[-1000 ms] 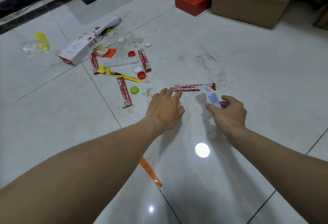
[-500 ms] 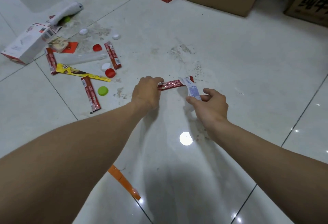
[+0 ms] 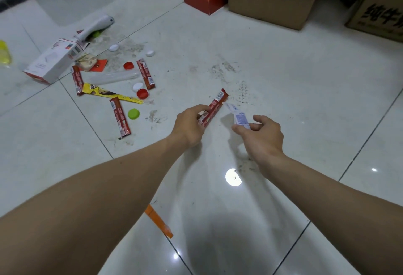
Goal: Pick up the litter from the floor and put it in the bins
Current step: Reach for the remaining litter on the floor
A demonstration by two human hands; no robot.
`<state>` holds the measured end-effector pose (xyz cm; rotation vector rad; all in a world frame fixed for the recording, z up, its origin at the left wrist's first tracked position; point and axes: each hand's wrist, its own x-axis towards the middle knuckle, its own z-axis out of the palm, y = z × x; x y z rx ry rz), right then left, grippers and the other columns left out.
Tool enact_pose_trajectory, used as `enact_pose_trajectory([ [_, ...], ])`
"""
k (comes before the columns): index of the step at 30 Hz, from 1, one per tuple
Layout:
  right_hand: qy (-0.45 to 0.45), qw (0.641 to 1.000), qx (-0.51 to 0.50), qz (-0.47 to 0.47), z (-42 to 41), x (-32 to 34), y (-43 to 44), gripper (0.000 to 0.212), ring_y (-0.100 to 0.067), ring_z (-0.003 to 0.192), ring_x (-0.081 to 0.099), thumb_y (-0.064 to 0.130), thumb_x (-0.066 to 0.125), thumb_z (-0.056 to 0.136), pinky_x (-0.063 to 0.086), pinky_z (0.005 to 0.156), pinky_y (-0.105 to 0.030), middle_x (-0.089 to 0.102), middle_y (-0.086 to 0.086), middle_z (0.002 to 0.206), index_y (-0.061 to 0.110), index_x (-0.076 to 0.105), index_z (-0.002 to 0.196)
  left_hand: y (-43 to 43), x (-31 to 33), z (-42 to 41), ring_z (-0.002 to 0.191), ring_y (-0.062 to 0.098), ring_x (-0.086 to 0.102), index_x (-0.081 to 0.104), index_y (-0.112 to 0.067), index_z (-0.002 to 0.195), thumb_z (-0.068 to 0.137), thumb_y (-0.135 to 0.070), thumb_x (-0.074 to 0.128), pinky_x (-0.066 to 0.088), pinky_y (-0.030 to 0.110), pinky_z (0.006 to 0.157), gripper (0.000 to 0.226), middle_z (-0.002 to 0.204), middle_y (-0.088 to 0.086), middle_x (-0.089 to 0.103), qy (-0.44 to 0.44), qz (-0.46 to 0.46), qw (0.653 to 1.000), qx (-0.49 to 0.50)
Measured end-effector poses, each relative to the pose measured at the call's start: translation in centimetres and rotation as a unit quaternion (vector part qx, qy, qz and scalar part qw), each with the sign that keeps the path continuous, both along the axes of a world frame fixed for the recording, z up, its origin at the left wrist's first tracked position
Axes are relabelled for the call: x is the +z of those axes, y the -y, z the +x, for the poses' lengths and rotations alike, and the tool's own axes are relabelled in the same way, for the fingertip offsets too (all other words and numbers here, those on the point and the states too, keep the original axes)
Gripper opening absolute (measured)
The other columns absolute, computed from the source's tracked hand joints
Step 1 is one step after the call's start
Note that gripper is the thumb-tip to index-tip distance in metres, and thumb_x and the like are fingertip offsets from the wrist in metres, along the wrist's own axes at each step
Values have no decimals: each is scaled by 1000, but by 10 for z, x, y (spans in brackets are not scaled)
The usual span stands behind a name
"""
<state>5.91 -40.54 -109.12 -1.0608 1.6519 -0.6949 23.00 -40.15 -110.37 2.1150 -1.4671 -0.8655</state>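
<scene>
Now the left hand point(image 3: 189, 123) grips the near end of a long red foil stick sachet point(image 3: 214, 106), which angles away and seems just clear of the glossy white tiled floor point(image 3: 305, 100), while the right hand point(image 3: 265, 137) pinches a small white-and-blue paper sachet point(image 3: 238, 117) between thumb and forefinger just beside it. To lift both cleanly, I would hold each pinch firm on the thin wrapper and raise the hands apart so the two sachets do not snag. No bins are in view, so the grips likely must last through a carry.
</scene>
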Motion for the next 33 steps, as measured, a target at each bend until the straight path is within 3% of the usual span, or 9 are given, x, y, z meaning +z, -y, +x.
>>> enact_pose_trajectory([
  [4,4,1000,1,-18,-14,18,-6,67,-13,102,58,28,77,79,43,87,-25,64,1,115,16,47,138,-12,18,-15,82,21,58,60,-27,126,87,8,53,48,26,70,52,101,3,56,-64,-17,997,25],
  [8,2,999,18,-42,-28,39,-12,66,-16,109,58,28,77,79,44,94,-25,61,-2,125,14,50,138,-22,43,-31,78,19,57,60,-30,123,90,6,57,54,32,75,49,94,-3,57,-101,-54,993,39],
  [13,13,996,39,-83,-37,68,-18,63,-15,105,59,26,77,80,44,89,-21,61,-2,123,12,52,136,-37,74,-45,82,19,60,58,-32,128,90,4,58,51,27,71,52,96,-6,56,-105,-93,988,72],
  [18,25,990,83,-113,-33,88,-32,57,-14,96,59,25,75,81,42,84,-19,63,-1,110,10,55,133,-72,87,-40,82,16,58,56,-29,132,90,6,56,53,29,78,54,102,0,58,-86,-83,984,131],
  [24,29,984,142,-103,-8,96,-62,35,-30,98,63,19,72,82,50,85,-38,67,-14,105,-2,64,108,-126,113,-17,85,19,58,55,-27,134,91,6,55,46,25,71,55,105,3,57,-53,-84,973,206],
  [29,64,969,209,-116,38,112,-96,24,-19,82,63,21,72,82,53,77,-31,66,-6,87,5,69,99,-159,144,-1,84,20,60,56,-28,134,89,6,59,57,35,77,57,104,3,60,-49,-112,959,256],
  [33,73,959,233,-143,66,122,-111,17,-17,78,62,22,73,81,49,63,-18,61,3,76,10,71,94,-193,150,10,82,20,61,58,-31,130,89,6,59,57,32,74,55,99,1,62,-58,-134,941,305],
])
